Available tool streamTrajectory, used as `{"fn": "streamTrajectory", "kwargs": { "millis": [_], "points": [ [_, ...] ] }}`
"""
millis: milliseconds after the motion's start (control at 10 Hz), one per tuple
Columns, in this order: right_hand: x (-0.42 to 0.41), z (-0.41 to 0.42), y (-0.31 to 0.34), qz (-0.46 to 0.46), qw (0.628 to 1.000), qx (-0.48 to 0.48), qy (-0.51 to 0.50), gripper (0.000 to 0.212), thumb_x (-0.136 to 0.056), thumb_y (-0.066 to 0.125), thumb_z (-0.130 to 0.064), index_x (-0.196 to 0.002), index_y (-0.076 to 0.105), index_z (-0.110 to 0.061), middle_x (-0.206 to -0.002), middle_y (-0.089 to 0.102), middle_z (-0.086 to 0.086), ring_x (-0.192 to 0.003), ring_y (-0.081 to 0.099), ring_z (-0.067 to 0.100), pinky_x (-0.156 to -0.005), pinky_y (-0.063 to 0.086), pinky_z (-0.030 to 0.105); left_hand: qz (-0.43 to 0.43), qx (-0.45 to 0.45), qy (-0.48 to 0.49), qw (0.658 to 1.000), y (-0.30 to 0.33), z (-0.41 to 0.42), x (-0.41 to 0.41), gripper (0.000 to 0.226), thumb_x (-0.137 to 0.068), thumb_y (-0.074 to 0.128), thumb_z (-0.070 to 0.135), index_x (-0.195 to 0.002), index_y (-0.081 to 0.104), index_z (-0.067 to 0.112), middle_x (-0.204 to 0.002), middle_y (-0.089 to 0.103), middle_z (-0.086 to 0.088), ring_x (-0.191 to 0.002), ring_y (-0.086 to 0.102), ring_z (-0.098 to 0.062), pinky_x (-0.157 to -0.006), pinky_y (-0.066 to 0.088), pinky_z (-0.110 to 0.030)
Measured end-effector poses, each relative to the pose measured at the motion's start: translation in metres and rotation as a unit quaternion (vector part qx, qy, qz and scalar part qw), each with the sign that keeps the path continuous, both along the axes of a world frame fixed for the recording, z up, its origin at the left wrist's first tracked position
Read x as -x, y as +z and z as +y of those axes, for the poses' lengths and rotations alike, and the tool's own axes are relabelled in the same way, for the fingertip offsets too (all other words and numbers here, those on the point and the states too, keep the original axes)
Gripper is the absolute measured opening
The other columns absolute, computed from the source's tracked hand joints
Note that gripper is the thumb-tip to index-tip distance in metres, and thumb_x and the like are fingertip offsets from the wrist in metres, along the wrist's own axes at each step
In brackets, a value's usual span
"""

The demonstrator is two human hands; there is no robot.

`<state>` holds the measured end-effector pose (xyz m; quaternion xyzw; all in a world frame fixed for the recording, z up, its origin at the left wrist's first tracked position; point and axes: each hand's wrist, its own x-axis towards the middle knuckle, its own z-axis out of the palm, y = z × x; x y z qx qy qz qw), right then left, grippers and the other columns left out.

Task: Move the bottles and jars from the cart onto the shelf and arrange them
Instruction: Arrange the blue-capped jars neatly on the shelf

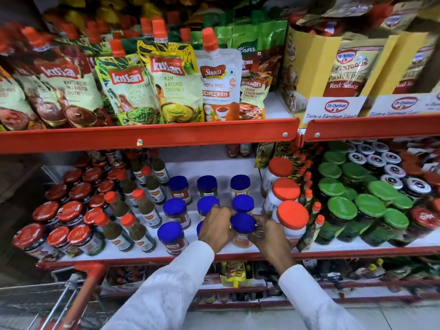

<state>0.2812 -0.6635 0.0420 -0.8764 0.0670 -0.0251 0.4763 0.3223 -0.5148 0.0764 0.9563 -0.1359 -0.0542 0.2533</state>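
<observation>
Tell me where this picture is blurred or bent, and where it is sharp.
Head view: sharp in the centre, where the Swad pouch label reads clearly; blur grows toward the edges, smearing the green-lidded jars and the cart handle; wide-angle distortion bows the red shelf rail.

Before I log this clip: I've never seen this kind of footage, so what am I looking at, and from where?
This is a single picture from a camera on a person's head, looking down at a shop shelf. There is no machine. The left hand and right hand, in white sleeves, close around a blue-lidded jar at the front of the shelf, among similar jars. Small brown bottles stand left, orange-lidded jars right. A red cart handle shows lower left.
</observation>
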Motion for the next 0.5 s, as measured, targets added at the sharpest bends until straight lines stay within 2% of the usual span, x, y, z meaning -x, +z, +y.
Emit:
{"fn": "streamTrajectory", "kwargs": {
  "millis": [100,200,300,400,500],
  "points": [
    [-0.001,-0.008,-0.001,0.009,1.0,-0.001,0.018,0.054,-0.076,0.067,0.013,-0.124,0.064,-0.013,-0.112,0.073,0.004,-0.097,0.068,0.016,-0.082,0.053,0.023,-0.011,0.02,0.015,1.0,0.0,-0.007,0.009,0.03,-0.072,0.07,0.003,-0.101,0.07,0.012,-0.095,0.073,-0.008,-0.088,0.063,-0.025,-0.07,0.045,-0.028],
    [-0.003,-0.012,-0.002,0.012,1.0,0.011,0.023,0.053,-0.078,0.063,0.015,-0.123,0.064,-0.013,-0.107,0.071,0.002,-0.095,0.067,0.017,-0.084,0.057,0.031,-0.012,0.025,0.032,0.999,-0.001,-0.011,0.016,0.023,-0.074,0.072,0.007,-0.096,0.069,0.011,-0.09,0.073,-0.008,-0.076,0.058,-0.018,-0.067,0.041,-0.025],
    [-0.001,-0.014,0.001,0.016,0.999,0.024,0.032,0.054,-0.079,0.061,0.014,-0.124,0.064,-0.015,-0.106,0.069,-0.003,-0.096,0.066,0.016,-0.083,0.054,0.029,-0.008,0.028,0.048,0.998,0.002,-0.013,0.02,0.019,-0.075,0.073,0.01,-0.094,0.068,0.012,-0.088,0.072,-0.008,-0.074,0.057,-0.018,-0.067,0.041,-0.024],
    [-0.004,-0.015,-0.001,0.031,0.999,0.003,0.036,0.055,-0.08,0.063,0.014,-0.126,0.062,-0.015,-0.117,0.071,0.003,-0.103,0.067,0.017,-0.09,0.057,0.032,0.008,0.029,0.054,0.998,-0.001,-0.013,0.02,0.025,-0.076,0.076,0.012,-0.1,0.068,0.011,-0.093,0.072,-0.009,-0.079,0.06,-0.019,-0.07,0.042,-0.024],
    [0.01,-0.019,0.013,0.026,0.999,0.037,0.022,0.056,-0.082,0.072,0.001,-0.134,0.056,-0.012,-0.134,0.063,0.007,-0.115,0.064,0.021,-0.095,0.055,0.033,-0.018,0.009,0.051,0.999,0.01,-0.01,0.023,0.044,-0.078,0.077,0.021,-0.118,0.062,0.011,-0.11,0.07,-0.01,-0.101,0.061,-0.023,-0.077,0.046,-0.028]
  ]
}}
